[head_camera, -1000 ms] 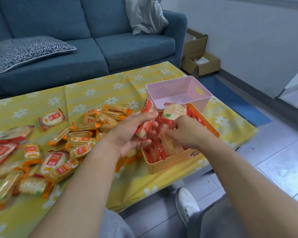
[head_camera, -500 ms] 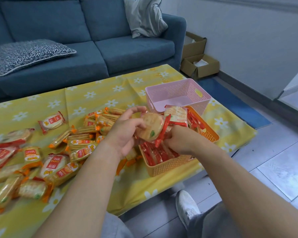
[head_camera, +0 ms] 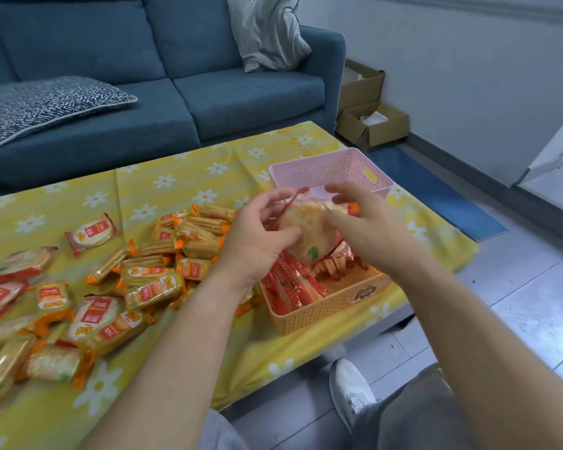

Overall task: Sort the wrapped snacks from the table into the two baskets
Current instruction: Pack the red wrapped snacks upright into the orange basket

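2 hands [head_camera: 254, 241] [head_camera: 371, 228] w/ 1 snack [head_camera: 306, 232] — 2 baskets [head_camera: 338, 167] [head_camera: 322, 310]

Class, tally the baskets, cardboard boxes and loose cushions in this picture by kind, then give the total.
Baskets: 2 (pink basket, orange basket)
Cardboard boxes: 2 (rear box, front box)
Loose cushions: 2 (patterned cushion, grey cushion)
Total: 6

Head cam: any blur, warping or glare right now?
Head view: the left hand, right hand and round snack are slightly motion-blurred; packets at the left edge look soft; the white frame at right leans, wide-angle distortion; floor tiles show mild sheen.
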`<state>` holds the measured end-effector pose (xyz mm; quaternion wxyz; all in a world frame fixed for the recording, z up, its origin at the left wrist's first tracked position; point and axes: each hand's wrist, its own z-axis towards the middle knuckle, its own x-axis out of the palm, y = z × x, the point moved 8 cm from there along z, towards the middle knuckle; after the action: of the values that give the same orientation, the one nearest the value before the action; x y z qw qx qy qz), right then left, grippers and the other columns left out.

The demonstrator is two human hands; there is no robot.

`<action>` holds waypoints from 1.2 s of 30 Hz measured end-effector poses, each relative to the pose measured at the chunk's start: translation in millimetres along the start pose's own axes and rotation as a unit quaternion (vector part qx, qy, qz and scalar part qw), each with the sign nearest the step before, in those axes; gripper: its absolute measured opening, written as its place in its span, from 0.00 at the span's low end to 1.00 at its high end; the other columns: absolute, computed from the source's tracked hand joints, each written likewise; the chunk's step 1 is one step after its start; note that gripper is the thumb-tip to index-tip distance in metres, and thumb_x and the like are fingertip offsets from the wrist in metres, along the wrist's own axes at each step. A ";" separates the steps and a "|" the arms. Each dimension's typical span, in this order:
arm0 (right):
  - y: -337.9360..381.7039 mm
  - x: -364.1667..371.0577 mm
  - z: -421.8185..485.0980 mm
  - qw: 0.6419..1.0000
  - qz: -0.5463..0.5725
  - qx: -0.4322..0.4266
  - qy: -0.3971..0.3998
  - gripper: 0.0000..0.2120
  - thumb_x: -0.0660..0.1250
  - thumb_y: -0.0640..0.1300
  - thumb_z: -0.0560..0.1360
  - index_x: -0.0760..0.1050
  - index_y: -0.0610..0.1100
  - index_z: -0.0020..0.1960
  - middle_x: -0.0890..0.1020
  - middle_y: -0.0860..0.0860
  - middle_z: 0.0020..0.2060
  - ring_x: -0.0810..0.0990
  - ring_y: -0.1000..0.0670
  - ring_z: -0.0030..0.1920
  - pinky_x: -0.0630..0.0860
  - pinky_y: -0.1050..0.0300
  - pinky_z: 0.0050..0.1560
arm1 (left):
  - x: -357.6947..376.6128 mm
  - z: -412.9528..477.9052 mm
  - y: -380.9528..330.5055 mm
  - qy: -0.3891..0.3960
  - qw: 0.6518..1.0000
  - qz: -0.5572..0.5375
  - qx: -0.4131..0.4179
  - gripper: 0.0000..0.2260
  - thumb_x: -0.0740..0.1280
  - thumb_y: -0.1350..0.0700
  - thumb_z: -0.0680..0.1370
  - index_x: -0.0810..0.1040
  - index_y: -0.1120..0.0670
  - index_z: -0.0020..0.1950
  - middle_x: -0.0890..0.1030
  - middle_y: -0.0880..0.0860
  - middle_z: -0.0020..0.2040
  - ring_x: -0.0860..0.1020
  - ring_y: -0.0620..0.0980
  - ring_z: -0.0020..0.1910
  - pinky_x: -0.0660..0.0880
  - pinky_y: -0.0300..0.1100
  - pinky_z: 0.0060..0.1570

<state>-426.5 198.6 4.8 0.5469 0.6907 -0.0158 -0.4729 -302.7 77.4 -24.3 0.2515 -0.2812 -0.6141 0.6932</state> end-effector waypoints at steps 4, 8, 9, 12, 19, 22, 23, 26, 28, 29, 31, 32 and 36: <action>12.9 -14.2 -3.7 0.994 -0.014 -0.101 0.030 0.20 0.72 0.48 0.74 0.77 0.58 0.64 0.79 0.60 0.54 0.78 0.57 0.51 0.75 0.64 0.48 | 17.7 -2.5 -8.2 0.079 0.995 0.032 0.045 0.24 0.75 0.72 0.70 0.79 0.51 0.61 0.84 0.53 0.57 0.83 0.46 0.56 0.80 0.40 0.54; 1.7 -9.5 -0.8 0.987 -0.110 -0.106 0.053 0.15 0.72 0.43 0.74 0.80 0.54 0.59 0.80 0.61 0.45 0.79 0.59 0.41 0.71 0.72 0.36 | 16.9 3.1 -3.9 0.038 0.995 0.069 0.060 0.20 0.72 0.68 0.72 0.79 0.49 0.58 0.83 0.52 0.54 0.82 0.47 0.54 0.78 0.41 0.53; -0.6 -13.6 -0.2 0.986 -0.126 -0.098 0.037 0.14 0.72 0.43 0.73 0.81 0.53 0.58 0.80 0.61 0.44 0.79 0.60 0.42 0.71 0.71 0.36 | 11.2 5.8 -2.4 0.006 0.993 0.105 0.060 0.17 0.71 0.67 0.73 0.80 0.48 0.56 0.83 0.50 0.53 0.81 0.46 0.51 0.78 0.40 0.51; -12.6 -17.6 3.1 0.989 -0.136 -0.062 0.011 0.11 0.73 0.43 0.71 0.80 0.50 0.53 0.81 0.56 0.44 0.80 0.55 0.44 0.78 0.59 0.41 | 4.4 10.9 2.9 -0.023 0.960 0.273 0.059 0.15 0.65 0.66 0.73 0.81 0.45 0.44 0.82 0.43 0.43 0.77 0.38 0.39 0.71 0.34 0.39; -11.8 37.3 -3.7 0.965 -0.249 -0.068 0.039 0.15 0.68 0.58 0.76 0.74 0.48 0.53 0.79 0.50 0.39 0.79 0.45 0.42 0.66 0.54 0.34 | 20.0 7.2 40.6 0.094 0.896 0.431 -0.049 0.10 0.74 0.51 0.72 0.74 0.43 0.42 0.80 0.45 0.44 0.79 0.49 0.45 0.77 0.48 0.48; -12.9 44.2 -4.2 0.968 -0.239 -0.070 0.036 0.16 0.66 0.58 0.79 0.72 0.46 0.55 0.74 0.51 0.36 0.75 0.45 0.39 0.62 0.54 0.30 | 14.0 8.1 40.0 0.075 0.914 0.395 -0.054 0.08 0.71 0.56 0.76 0.74 0.45 0.45 0.78 0.44 0.41 0.78 0.47 0.42 0.76 0.45 0.45; -14.6 42.7 -3.8 0.973 -0.221 -0.061 0.035 0.16 0.65 0.59 0.79 0.72 0.46 0.54 0.75 0.51 0.36 0.74 0.46 0.38 0.63 0.55 0.30 | 12.8 7.4 39.4 0.072 0.921 0.380 -0.053 0.07 0.70 0.57 0.76 0.75 0.45 0.46 0.78 0.44 0.41 0.78 0.46 0.41 0.75 0.43 0.44; -22.3 44.5 -3.6 0.972 -0.225 -0.046 0.051 0.16 0.65 0.59 0.79 0.72 0.46 0.48 0.78 0.49 0.37 0.77 0.45 0.38 0.68 0.55 0.32 | 12.5 6.8 37.5 0.068 0.933 0.351 -0.042 0.08 0.68 0.58 0.77 0.76 0.43 0.47 0.80 0.45 0.42 0.79 0.45 0.43 0.76 0.42 0.45; -27.2 53.7 -5.4 0.954 -0.285 -0.036 0.089 0.11 0.66 0.54 0.78 0.71 0.47 0.46 0.77 0.51 0.38 0.78 0.45 0.41 0.69 0.55 0.33 | 15.4 7.1 35.9 0.069 0.934 0.349 -0.031 0.08 0.68 0.56 0.76 0.77 0.41 0.47 0.80 0.44 0.41 0.79 0.45 0.43 0.76 0.43 0.45; -29.7 58.5 -6.3 0.945 -0.307 -0.025 0.114 0.09 0.67 0.52 0.77 0.71 0.48 0.45 0.77 0.51 0.39 0.78 0.45 0.42 0.71 0.55 0.36 | 18.6 6.9 36.1 0.078 0.933 0.349 -0.030 0.08 0.69 0.54 0.77 0.78 0.40 0.45 0.81 0.44 0.41 0.79 0.44 0.43 0.76 0.43 0.45; -35.8 64.9 -7.4 0.931 -0.322 -0.003 0.170 0.08 0.67 0.50 0.76 0.72 0.47 0.44 0.78 0.51 0.42 0.78 0.46 0.43 0.76 0.52 0.41 | 27.4 5.1 38.9 0.109 0.925 0.361 -0.037 0.06 0.69 0.51 0.77 0.81 0.39 0.43 0.82 0.43 0.42 0.80 0.45 0.45 0.78 0.45 0.49; -39.2 64.3 -6.8 0.928 -0.318 0.009 0.194 0.09 0.66 0.51 0.77 0.74 0.46 0.43 0.79 0.50 0.42 0.79 0.46 0.42 0.78 0.50 0.42 | 31.5 3.6 41.0 0.122 0.916 0.379 -0.042 0.04 0.70 0.49 0.77 0.83 0.41 0.43 0.83 0.42 0.44 0.81 0.46 0.47 0.78 0.46 0.50; -39.9 16.5 20.4 0.971 -0.234 0.021 0.038 0.12 0.63 0.47 0.76 0.79 0.43 0.39 0.83 0.48 0.36 0.82 0.44 0.39 0.82 0.46 0.42 | 36.1 2.3 41.4 0.119 0.872 0.470 -0.061 0.07 0.69 0.44 0.77 0.86 0.43 0.48 0.84 0.44 0.50 0.80 0.49 0.51 0.77 0.46 0.46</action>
<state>-450.9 190.6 -35.6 0.4067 0.7042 0.1570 -0.5605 -330.2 95.9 -68.1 -0.0505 -0.6322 -0.4155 0.6520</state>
